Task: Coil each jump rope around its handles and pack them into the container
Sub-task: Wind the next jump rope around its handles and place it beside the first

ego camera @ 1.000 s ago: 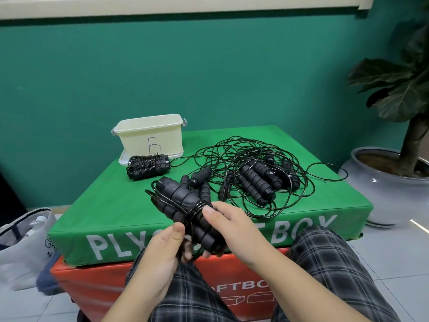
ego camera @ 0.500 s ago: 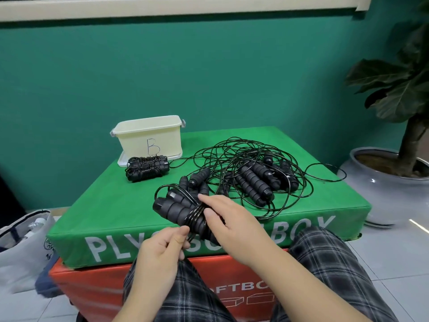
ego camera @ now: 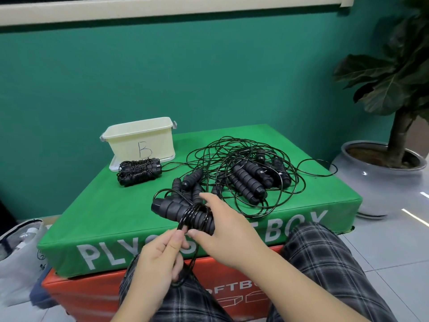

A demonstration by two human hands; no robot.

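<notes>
The right hand (ego camera: pixel 228 225) grips a pair of black ribbed foam jump-rope handles (ego camera: pixel 180 211), fingers curled over the top and thumb underneath, holding them side by side above the near edge of the green padded plyo box (ego camera: pixel 97 217). Several turns of thin, glossy black cord (ego camera: pixel 193 217) already circle the handles just beside the fingers. The left hand (ego camera: pixel 160 259) sits below, pinching the loose cord between thumb and curled fingers; a loop hangs down past it toward the lap.

Farther back on the box, 1 finished bundle (ego camera: pixel 139 171), handles bound tight in cord, lies touching the front of the cream plastic container (ego camera: pixel 141 138), a rounded rectangular tub marked with a handwritten "B" and resting on its lid. To the right sprawls a tangled heap of uncoiled ropes (ego camera: pixel 246 175), matte foam grips among shiny wire-like loops.

The green box has a smooth vinyl skin with white lettering and stacks on an orange box (ego camera: pixel 88 296). Plaid trousers (ego camera: pixel 320 256) cover the knees. A grey glazed pot with a broad-leaved plant (ego camera: pixel 383 180) stands on pale floor tiles at the right, and a white cloth bag (ego camera: pixel 18 259) slumps at the left.
</notes>
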